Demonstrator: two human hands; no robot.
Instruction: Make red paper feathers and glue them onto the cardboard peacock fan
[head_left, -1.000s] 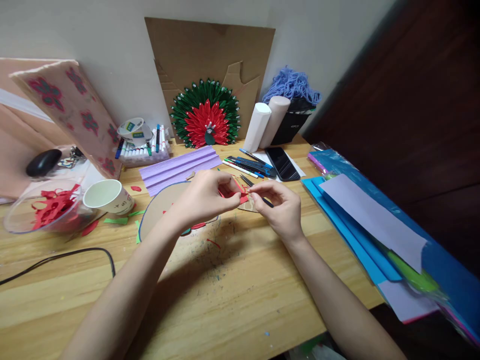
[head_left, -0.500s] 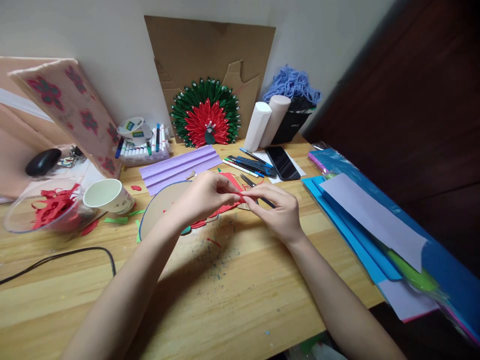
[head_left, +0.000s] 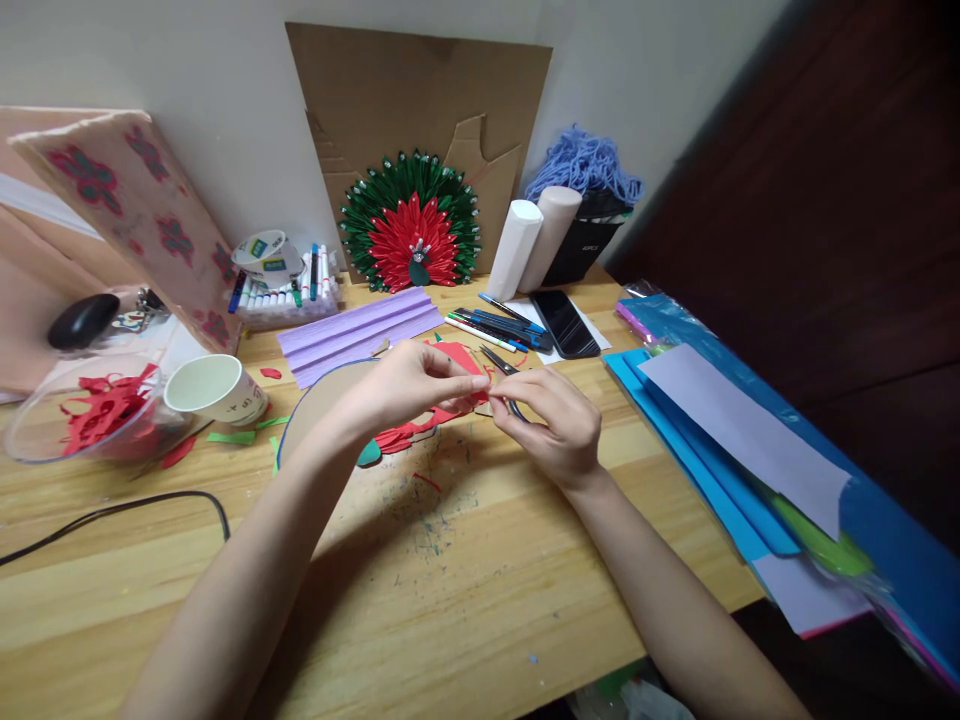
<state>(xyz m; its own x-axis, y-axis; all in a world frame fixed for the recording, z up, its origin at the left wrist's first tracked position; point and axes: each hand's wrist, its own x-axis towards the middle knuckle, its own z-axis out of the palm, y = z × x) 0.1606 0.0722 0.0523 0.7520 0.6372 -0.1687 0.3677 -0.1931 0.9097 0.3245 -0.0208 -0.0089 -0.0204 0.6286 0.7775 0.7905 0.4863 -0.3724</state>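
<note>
Both hands meet over the table's middle, fingertips touching. My left hand [head_left: 424,388] is closed in a pinch, thumb and forefinger together. My right hand [head_left: 551,418] pinches at the same spot from the right. A small red paper piece is between their fingertips, mostly hidden now. Under and behind the hands lie red paper [head_left: 456,354] and a pair of scissors [head_left: 498,362], partly covered by my right hand. A round cardboard disc [head_left: 311,405] with a blue edge lies beneath my left wrist. Red petal-shaped pieces [head_left: 394,440] and a green piece [head_left: 369,453] lie beside it.
At left are a clear bowl [head_left: 30,440] with red scraps, a paper cup [head_left: 214,390] and a black cable [head_left: 172,497]. Behind stand pleated purple paper [head_left: 360,335], markers [head_left: 281,298], pens [head_left: 495,325], a phone [head_left: 564,322] and a paper peacock [head_left: 412,220]. Coloured sheets [head_left: 750,430] lie at right.
My right hand has curled its fingers more and dropped slightly. My left fingers have straightened toward it. The red piece between the fingertips shows less. The view has shifted slightly.
</note>
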